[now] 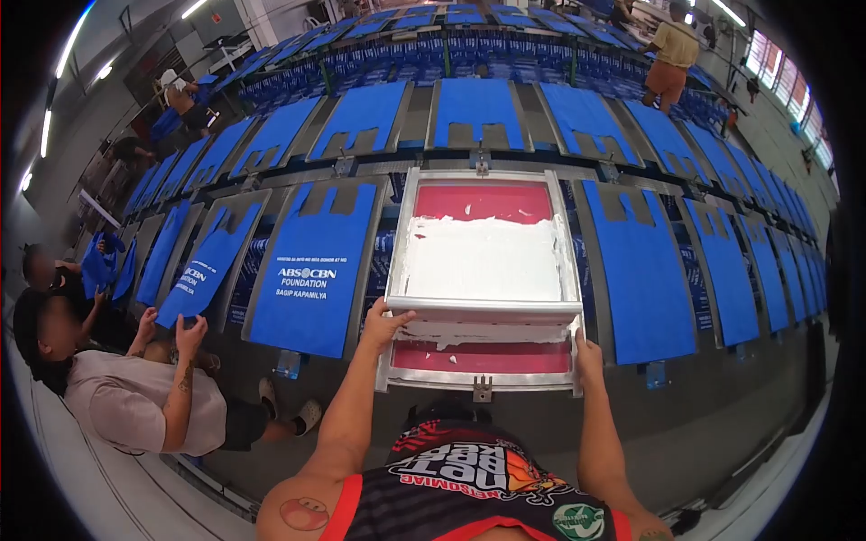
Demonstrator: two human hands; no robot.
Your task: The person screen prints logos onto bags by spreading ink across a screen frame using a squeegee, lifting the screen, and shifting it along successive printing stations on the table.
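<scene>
1. While a person in a pale shirt [117, 388] lifts the end of a blue cloth bag [206, 270], another flat blue bag with white words [311, 311] lies nearer the middle.
2. The left hand [382, 326] has a narrow grip on the left end of a long silver metal bar [483, 307], thumb on top.
3. The bar lies across a big silver metal frame [407, 239] with red mesh [478, 202] and thick white paste [492, 261]. It looks like the paste is being spread; moving the bar needs both ends kept even.
4. The right hand [588, 353] touches the frame's right side by the bar's end; I cannot tell how tight its grip is.
5. A plain blue bag [636, 279] lies beyond.
</scene>
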